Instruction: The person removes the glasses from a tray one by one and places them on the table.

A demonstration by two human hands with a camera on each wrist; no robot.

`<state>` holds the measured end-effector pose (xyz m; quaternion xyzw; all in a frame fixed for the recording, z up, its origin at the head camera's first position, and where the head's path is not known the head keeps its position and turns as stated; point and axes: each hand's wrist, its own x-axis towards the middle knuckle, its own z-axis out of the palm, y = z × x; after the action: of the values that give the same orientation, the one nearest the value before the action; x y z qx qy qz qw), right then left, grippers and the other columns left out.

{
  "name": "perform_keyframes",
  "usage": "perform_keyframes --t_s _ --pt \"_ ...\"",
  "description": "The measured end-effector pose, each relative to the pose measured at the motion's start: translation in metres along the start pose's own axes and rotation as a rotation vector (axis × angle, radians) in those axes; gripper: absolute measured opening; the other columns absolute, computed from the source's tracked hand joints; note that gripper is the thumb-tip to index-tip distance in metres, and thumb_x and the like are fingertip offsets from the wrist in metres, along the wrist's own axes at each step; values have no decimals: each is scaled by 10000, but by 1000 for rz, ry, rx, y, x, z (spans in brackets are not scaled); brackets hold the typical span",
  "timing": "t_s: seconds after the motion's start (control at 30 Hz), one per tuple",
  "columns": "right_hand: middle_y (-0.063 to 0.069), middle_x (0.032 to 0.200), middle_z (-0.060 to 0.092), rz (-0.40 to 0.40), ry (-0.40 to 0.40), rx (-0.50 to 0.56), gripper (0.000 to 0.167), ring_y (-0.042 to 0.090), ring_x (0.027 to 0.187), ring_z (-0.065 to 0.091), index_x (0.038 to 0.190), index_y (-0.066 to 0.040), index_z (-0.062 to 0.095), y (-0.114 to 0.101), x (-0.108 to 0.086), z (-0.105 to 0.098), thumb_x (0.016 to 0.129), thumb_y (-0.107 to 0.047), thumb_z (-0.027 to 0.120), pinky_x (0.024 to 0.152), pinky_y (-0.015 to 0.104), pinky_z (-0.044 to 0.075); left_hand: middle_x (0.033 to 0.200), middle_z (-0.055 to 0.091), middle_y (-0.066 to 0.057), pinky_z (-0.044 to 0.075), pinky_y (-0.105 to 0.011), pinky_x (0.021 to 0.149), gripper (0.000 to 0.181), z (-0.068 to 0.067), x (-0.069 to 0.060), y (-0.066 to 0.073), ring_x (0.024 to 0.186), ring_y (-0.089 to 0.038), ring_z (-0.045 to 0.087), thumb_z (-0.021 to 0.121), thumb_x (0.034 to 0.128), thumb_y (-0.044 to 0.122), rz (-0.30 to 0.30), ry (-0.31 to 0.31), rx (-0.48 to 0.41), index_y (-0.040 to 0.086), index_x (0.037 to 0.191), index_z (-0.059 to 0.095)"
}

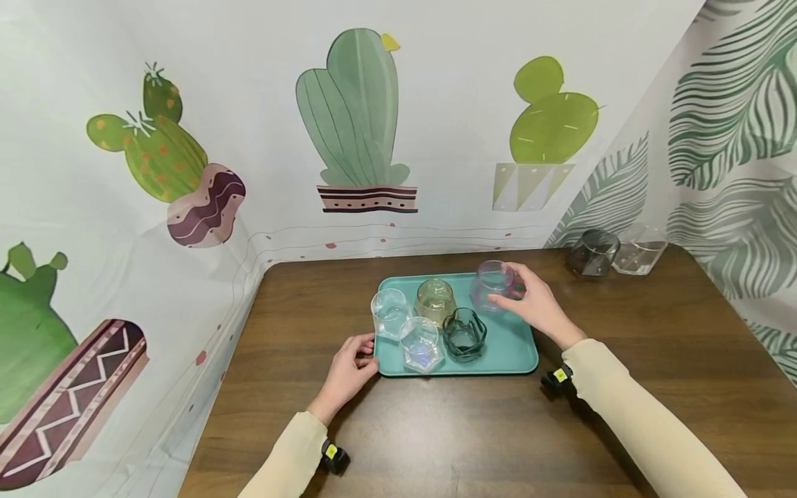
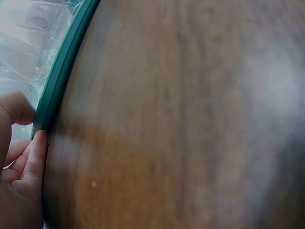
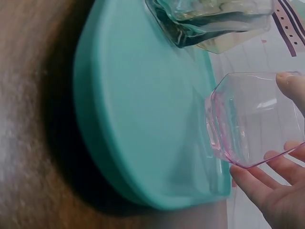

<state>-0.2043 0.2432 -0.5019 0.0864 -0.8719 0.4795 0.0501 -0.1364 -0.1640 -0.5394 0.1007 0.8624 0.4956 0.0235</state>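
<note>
Right hand [image 1: 538, 304] grips one pink, angular transparent cup [image 1: 490, 280], left hand [image 1: 346, 370] one teal rectangular tray's [image 1: 507, 349] left edge; four other transparent cups [image 1: 434, 297] stand inside

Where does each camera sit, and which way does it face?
Head: on the head, facing forward and down at a teal tray on a wooden table; sleeves, left hand and right hand show.
Left wrist: worn there, facing the tray's edge and table; part of the left hand shows.
Right wrist: worn there, facing the tray and pinkish glass; part of the right hand shows.
Shared: head and right wrist both show the right hand holding that glass.
</note>
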Motion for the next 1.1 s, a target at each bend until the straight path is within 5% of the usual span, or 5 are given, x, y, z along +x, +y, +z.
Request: perform_keyframes --t_s 0.4,0.6,0.9,1.0,1.1 --pt "233 1352 565 -4 80 -38 743 380 1234 580 1495 -5 459 4 -4 -23 905 -267 826 996 490 535 1147 614 -130 617 -281 871 484 2 0 -2 1057 -257 612 687 857 -52 12 15 -9 -8 1336 630" --pt "257 1408 535 19 128 -35 721 404 1277 546 1496 15 441 9 -8 -40 927 -243 801 979 158 528 1146 616 -135 615 -267 867 489 2 0 -2 1060 -262 615 677 853 -56 18 19 -17 -14 1338 628" --pt "282 1435 512 106 219 -57 744 434 1224 584 1495 44 425 17 -10 -59 939 -298 781 849 24 439 1140 620 -131 609 -246 858 485 3 0 -3 1058 -257 619 669 859 -52 22 22 -9 -9 1340 631" --pt "288 1453 501 141 242 -69 787 443 1233 580 1522 39 402 22 -9 -61 939 -336 774 799 21 388 1139 619 -130 608 -248 859 484 3 0 -3 1057 -254 617 669 860 -53 20 20 -9 -9 1340 630" --pt "307 1461 489 167 267 -88 819 455 1267 558 1540 46 378 27 -6 -62 939 -353 768 886 156 485 1139 618 -132 610 -255 861 485 3 0 -3 1056 -254 615 668 859 -56 20 20 -7 -10 1341 630"
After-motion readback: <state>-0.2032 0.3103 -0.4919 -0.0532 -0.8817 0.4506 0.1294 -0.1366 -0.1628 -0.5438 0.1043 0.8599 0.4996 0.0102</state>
